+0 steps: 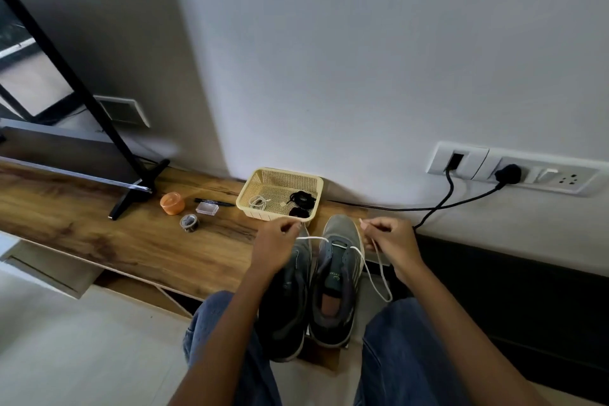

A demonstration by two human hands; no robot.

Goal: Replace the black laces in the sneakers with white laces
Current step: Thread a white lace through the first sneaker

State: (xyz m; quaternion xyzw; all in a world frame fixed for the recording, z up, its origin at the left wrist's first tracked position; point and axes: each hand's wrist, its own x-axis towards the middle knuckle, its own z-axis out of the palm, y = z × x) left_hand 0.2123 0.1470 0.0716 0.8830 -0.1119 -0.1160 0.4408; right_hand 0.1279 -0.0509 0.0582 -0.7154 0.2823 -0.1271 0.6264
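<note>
Pinching each end of the white lace (342, 249), the left hand (275, 242) and right hand (392, 241) are pulling it taut across the right sneaker (336, 280), toe pointing toward the basket (280, 193); the lace is running crosswise through the eyelets nearest the toe, both hands equally near.

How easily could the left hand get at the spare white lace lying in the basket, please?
Probably easily: the basket is open-topped, just beyond the left hand, with nothing between them. The spare white lace lies in its near-left part. But that hand is pinching the white lace threaded through the right sneaker, so it must let go first.
</note>
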